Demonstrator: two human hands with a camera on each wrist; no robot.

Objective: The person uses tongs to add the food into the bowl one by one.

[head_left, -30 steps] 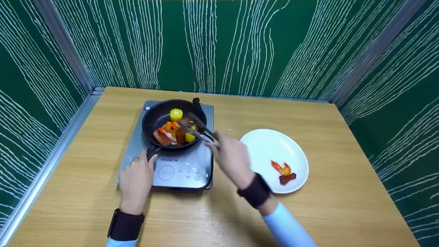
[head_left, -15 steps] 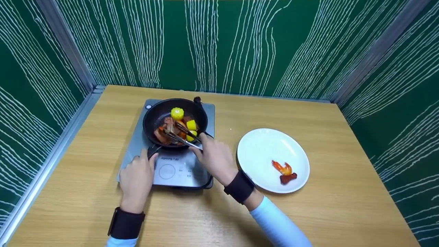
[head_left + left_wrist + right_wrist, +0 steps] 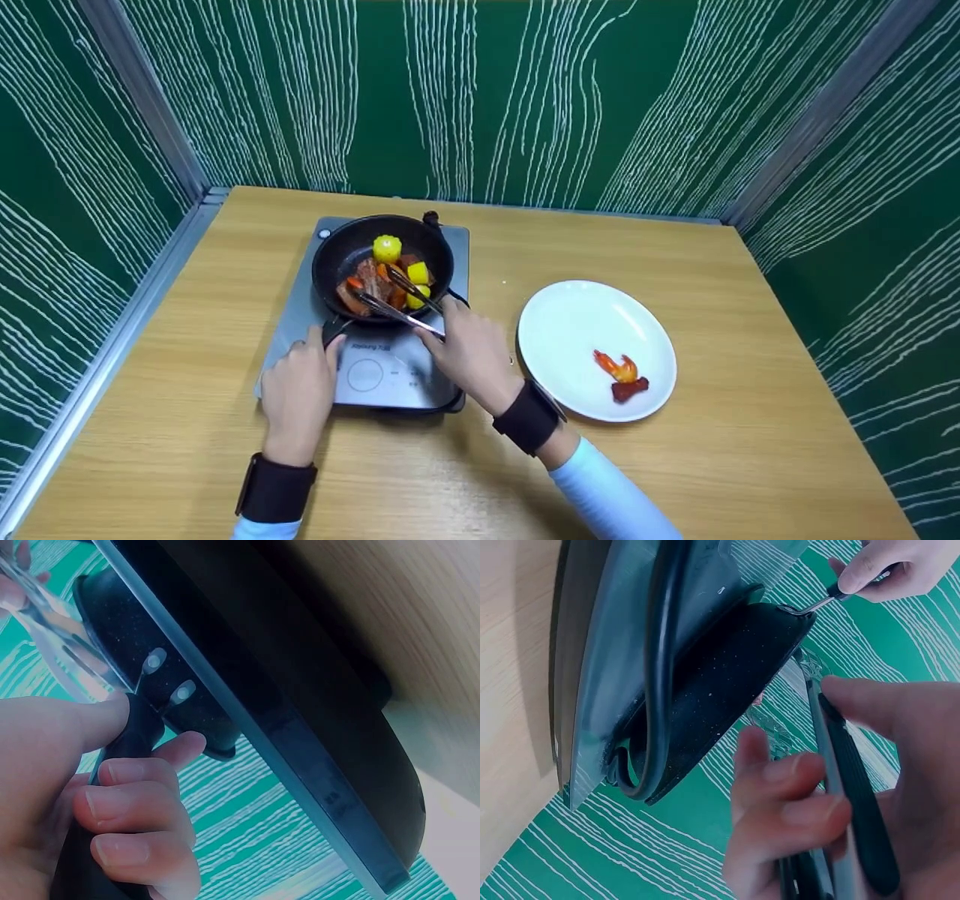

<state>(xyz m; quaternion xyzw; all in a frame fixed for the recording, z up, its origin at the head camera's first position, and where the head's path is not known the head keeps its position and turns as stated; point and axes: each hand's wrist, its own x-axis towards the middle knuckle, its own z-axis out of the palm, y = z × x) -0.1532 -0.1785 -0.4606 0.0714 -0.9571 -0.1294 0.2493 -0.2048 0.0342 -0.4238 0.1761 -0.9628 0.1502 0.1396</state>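
Note:
My left hand point(image 3: 298, 386) grips the black handle point(image 3: 139, 724) of a frying pan point(image 3: 330, 262), fingers curled round it. In my right hand point(image 3: 476, 352) is a pair of metal tongs point(image 3: 390, 309), its arms spread, tips down among the food in the pan. Browned meat slices point(image 3: 369, 276) lie between and beside the tips. A yellow corn piece point(image 3: 387, 247) sits at the back of the pan, with smaller yellow chunks point(image 3: 418, 274) at the right and orange pieces among the meat. The pan's wall hides the food in both wrist views.
Under the pan is a grey induction cooker point(image 3: 365, 375). A black cable point(image 3: 658, 652) curves along its right side. Right of it, a white plate point(image 3: 570, 322) bears a shrimp point(image 3: 619, 369) and a dark red piece of meat point(image 3: 630, 390). Green panels enclose the wooden table point(image 3: 712, 315).
My right hand has come left and nearer, bringing the tongs' tips to the meat at the pan's front left. The food there has shifted. My left hand keeps its place on the handle.

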